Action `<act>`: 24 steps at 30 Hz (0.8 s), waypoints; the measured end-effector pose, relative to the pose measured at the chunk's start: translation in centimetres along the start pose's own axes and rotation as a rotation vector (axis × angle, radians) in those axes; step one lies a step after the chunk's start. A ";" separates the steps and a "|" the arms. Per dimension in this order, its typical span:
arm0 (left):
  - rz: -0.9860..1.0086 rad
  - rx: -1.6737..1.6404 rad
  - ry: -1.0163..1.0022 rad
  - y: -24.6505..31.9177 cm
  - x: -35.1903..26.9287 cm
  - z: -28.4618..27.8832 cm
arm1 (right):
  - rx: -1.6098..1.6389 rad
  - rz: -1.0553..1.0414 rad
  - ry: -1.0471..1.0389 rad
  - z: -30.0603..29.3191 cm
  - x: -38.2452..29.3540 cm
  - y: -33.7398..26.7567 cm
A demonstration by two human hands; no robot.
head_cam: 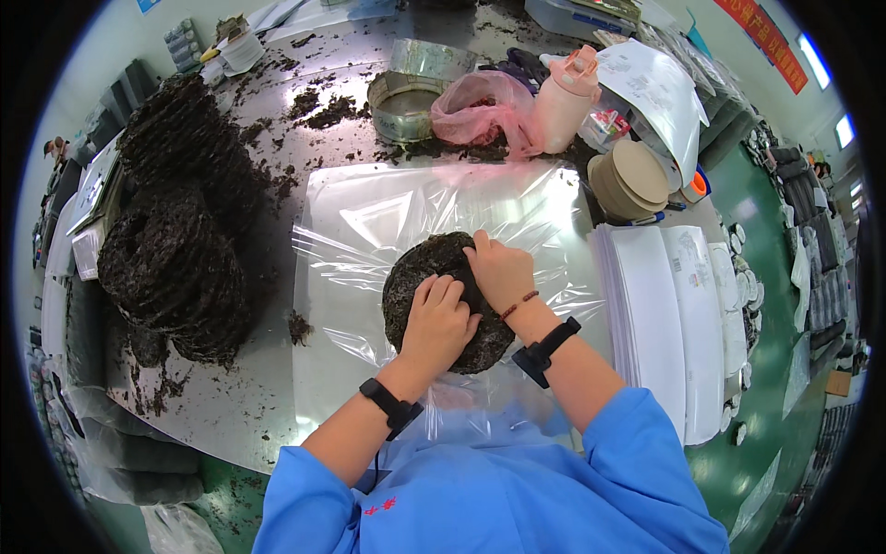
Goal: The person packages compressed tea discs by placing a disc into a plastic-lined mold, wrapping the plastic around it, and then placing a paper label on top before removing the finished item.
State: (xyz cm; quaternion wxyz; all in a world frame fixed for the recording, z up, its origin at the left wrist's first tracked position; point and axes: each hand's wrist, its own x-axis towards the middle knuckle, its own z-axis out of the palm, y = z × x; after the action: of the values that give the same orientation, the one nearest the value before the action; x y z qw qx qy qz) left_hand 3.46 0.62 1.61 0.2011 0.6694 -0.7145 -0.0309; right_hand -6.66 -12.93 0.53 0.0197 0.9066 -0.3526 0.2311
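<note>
A round, dark cake of what looks like dried seaweed (415, 266) lies before me on sheets of clear plastic film (353, 208). Across its middle rests my left hand (436, 322), fingers bent and dug into the surface, thumb to the right. My right hand (502, 266) grips the cake's upper right rim, its fingertips partly hidden. The film is creased and glossy, spread flat around the cake on the metal table (270, 388).
Tall stacks of similar dark cakes (173, 270) stand at left. Beyond the film are a metal ring (405, 104), a pink plastic bag (484, 114) and a pink bottle (567, 104). Cardboard discs (626, 180) and a pile of white printed bags (647, 325) lie to the right.
</note>
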 end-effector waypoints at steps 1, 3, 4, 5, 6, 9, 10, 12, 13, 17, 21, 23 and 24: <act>0.014 0.012 0.008 -0.2 -0.1 0.2 | -0.007 -0.023 -0.011 -0.1 -0.1 -0.1; -0.032 0.015 0.054 0.2 0.1 0.6 | -0.017 -0.129 0.031 -0.4 0.1 -0.1; -0.056 0.015 0.077 0.3 0.2 0.8 | -0.019 -0.213 0.083 -0.6 0.2 -0.1; -0.082 0.055 0.034 0.1 0.3 0.9 | -0.021 -0.298 0.135 -0.8 0.4 -0.2; -0.109 0.095 -0.015 -0.2 0.2 1.2 | -0.111 -0.263 0.027 -0.9 0.3 -0.3; -0.143 0.141 -0.037 -0.7 0.3 1.8 | -0.115 0.017 0.066 -0.2 0.6 -0.1; -0.140 0.147 -0.042 -0.7 0.4 1.8 | -0.054 0.110 -0.022 0.0 0.6 0.0; -0.145 0.148 -0.093 -0.7 0.3 2.0 | -0.051 0.135 -0.061 0.9 0.3 0.1; -0.122 0.159 -0.092 -0.9 0.4 2.1 | -0.048 0.147 -0.080 1.3 0.2 0.1; -0.103 0.132 -0.128 -1.4 0.3 2.5 | -0.051 0.074 -0.091 0.7 1.0 0.4; -0.102 0.147 -0.157 -1.8 0.3 3.0 | 0.115 -0.338 -0.127 -4.8 -1.0 0.2; -0.104 0.181 -0.159 -2.0 0.2 3.4 | 0.287 -0.594 -0.462 -5.4 -4.4 0.3; -0.110 0.161 -0.166 -1.9 0.3 2.8 | 0.269 -0.638 -0.404 -6.0 -4.7 0.8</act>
State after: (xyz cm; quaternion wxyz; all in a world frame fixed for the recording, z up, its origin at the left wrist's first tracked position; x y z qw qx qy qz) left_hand 4.30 -0.52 -1.49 0.0847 0.7168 -0.6909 -0.0397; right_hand -12.62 -9.36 3.72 -0.0980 0.9923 -0.0167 0.0744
